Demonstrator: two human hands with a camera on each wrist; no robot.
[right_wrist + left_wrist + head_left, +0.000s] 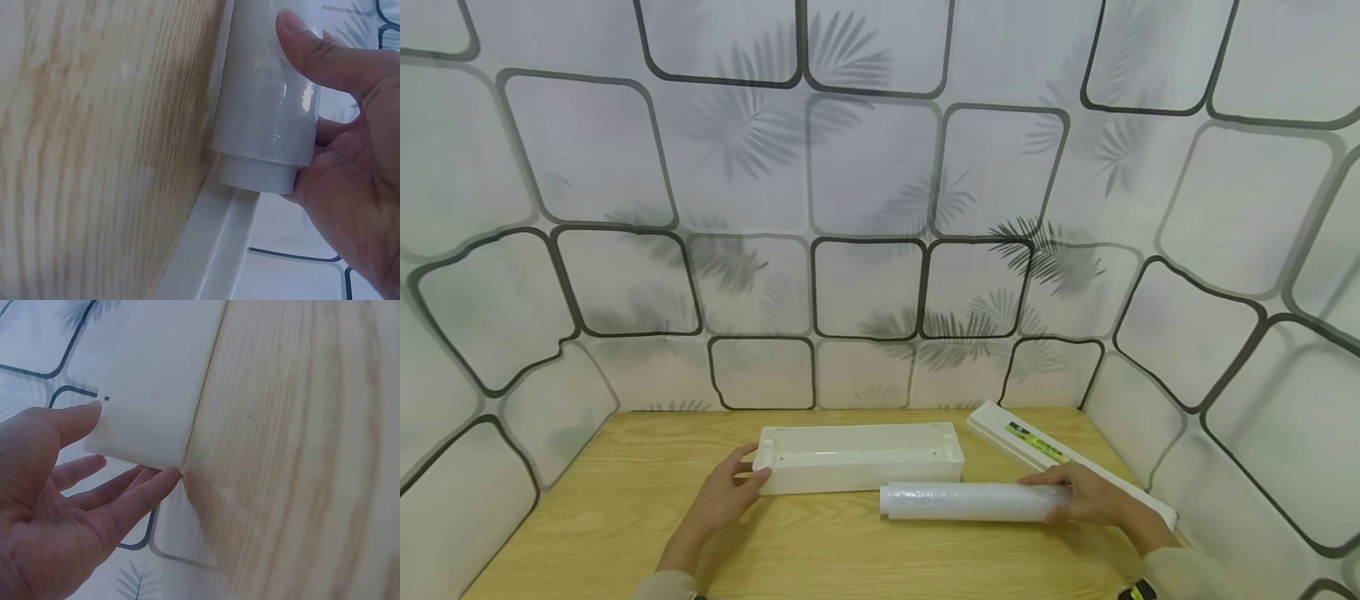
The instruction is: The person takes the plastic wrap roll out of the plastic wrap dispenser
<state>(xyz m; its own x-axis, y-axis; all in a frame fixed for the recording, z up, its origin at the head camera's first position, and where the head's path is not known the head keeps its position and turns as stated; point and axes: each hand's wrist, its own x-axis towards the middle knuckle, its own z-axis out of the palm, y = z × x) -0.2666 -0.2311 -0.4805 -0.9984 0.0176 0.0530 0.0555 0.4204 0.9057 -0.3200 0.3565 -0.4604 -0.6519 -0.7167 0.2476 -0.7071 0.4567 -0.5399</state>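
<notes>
A long white plastic box [865, 478], open at the top, stands on the wooden table. My left hand [727, 490] holds its left end, thumb at the front corner and fingers along the end wall; the left wrist view shows the fingertips [170, 477] low by the table. In front of the box's right part lies a roll of clear plastic wrap [966, 502]. My right hand [1086, 493] grips the roll's right end, with the thumb on one side and fingers round the other. A white core [257, 175] sticks out of that end.
A long white lid [1000, 421] with a green and yellow label [1037, 442] lies slantwise at the right, partly behind my right hand. Patterned cloth walls [865, 292] enclose the wooden table [820, 554] at the back and both sides.
</notes>
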